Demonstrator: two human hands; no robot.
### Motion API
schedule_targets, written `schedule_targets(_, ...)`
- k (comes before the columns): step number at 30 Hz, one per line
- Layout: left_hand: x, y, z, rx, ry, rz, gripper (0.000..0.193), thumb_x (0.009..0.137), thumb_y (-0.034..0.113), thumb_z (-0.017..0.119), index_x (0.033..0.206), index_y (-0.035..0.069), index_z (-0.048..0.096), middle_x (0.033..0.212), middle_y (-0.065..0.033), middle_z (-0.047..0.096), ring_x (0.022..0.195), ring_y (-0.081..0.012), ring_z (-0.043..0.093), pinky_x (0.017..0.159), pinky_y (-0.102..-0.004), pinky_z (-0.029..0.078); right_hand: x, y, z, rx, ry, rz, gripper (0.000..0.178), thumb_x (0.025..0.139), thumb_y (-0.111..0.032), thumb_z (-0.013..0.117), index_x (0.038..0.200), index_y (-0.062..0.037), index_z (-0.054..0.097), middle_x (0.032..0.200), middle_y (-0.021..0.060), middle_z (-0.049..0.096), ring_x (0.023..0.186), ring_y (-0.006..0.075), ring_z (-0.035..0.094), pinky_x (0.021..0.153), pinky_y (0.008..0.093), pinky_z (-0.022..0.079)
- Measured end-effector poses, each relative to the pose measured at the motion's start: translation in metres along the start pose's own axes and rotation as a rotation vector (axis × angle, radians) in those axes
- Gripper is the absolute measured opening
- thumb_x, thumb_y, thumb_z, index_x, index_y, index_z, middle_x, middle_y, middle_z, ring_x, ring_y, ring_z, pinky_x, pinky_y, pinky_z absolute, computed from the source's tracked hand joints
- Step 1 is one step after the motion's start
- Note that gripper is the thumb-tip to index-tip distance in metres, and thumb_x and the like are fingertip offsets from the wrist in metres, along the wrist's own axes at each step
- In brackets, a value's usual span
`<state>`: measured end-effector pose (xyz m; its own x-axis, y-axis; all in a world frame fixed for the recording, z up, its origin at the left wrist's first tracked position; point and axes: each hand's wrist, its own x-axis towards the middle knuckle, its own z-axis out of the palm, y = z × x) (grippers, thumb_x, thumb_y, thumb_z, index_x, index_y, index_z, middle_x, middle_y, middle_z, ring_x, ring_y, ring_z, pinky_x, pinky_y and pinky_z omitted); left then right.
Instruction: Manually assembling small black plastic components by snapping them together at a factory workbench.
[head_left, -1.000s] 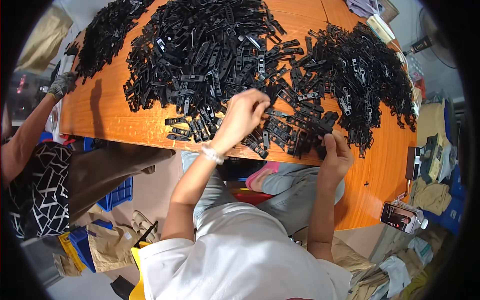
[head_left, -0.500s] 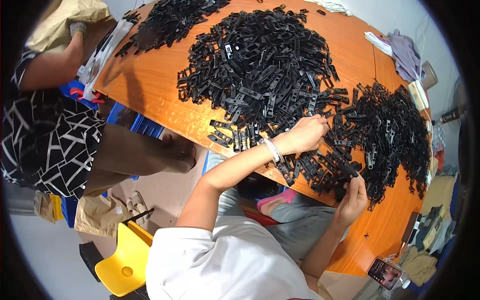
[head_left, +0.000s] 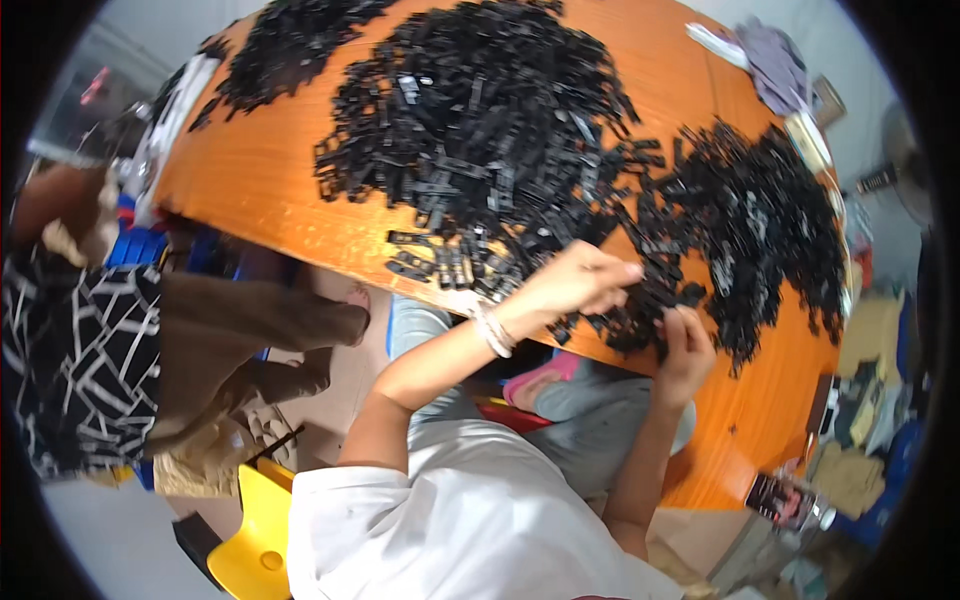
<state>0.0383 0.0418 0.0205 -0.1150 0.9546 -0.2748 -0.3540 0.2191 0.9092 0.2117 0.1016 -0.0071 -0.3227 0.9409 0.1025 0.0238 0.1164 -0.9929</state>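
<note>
My left hand [head_left: 580, 282], with bracelets on its wrist, reaches over the near edge of the big heap of black plastic pieces [head_left: 480, 110]. Its fingers are bent and pressed together at the tips; motion blur hides what they hold, if anything. To its right, my right hand [head_left: 687, 350] pinches a black plastic piece [head_left: 657, 297] between thumb and fingers. The two hands are close together over the loose pieces at the table's front. A short row of similar long, slotted black pieces [head_left: 452, 262] lies left of my left wrist.
The orange wooden table [head_left: 265, 195] also bears a right-hand heap [head_left: 765, 240] and a far-left heap [head_left: 290, 50] of black pieces. A person in patterned clothing [head_left: 85, 370] stands at the left. A yellow chair [head_left: 250, 550] and a phone [head_left: 780, 500] are near me.
My left hand has drawn back from the heap toward me and nearer my right hand. The view has shifted. The person at the left has moved, and the tan bag they held up is out of view.
</note>
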Motion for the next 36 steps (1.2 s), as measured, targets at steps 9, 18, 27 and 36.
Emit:
schedule_targets(9,-0.001,-0.006,0.005,-0.059,0.031,-0.028,0.035,0.089,0.028,0.049,0.063,0.004,0.051,0.054,0.0015,0.046,0.045,-0.0031,0.036,0.044,-0.0171,0.030,-0.007,-0.016,0.018,-0.018,0.048,0.050,0.006,0.079,-0.001,0.058,0.076,0.0043,0.057,0.071,0.0011,0.052,0.064,0.0073,0.049,0.057,0.0186,0.038)
schedule_targets(18,-0.002,-0.026,0.013,-0.031,0.023,0.186,0.011,0.077,0.008,0.064,0.083,0.000,0.062,0.071,0.0017,0.055,0.058,-0.0031,0.047,0.048,-0.0173,0.036,-0.014,-0.011,0.018,0.114,-0.044,-0.030,0.013,0.073,0.003,0.064,0.084,0.0013,0.057,0.079,-0.0002,0.051,0.065,0.0053,0.048,0.057,0.0175,0.038)
schedule_targets(27,0.011,-0.009,0.007,0.026,-0.132,0.058,0.016,0.078,0.013,0.062,0.069,0.002,0.059,0.056,0.0018,0.051,0.048,-0.0040,0.043,0.044,-0.0186,0.033,-0.009,-0.018,0.016,0.190,-0.087,0.099,0.013,0.078,-0.002,0.060,0.090,0.0037,0.058,0.083,0.0019,0.053,0.073,0.0085,0.052,0.067,0.0199,0.040)
schedule_targets(36,0.130,0.053,-0.020,0.839,-0.187,0.251,0.031,0.083,0.031,0.055,0.078,0.001,0.065,0.064,-0.0114,0.062,0.056,-0.0172,0.059,0.058,-0.0288,0.049,-0.002,-0.015,0.004,0.241,0.197,0.210,0.015,0.082,-0.005,0.054,0.091,0.0066,0.058,0.069,0.0060,0.058,0.057,0.0073,0.049,0.053,0.0181,0.037)
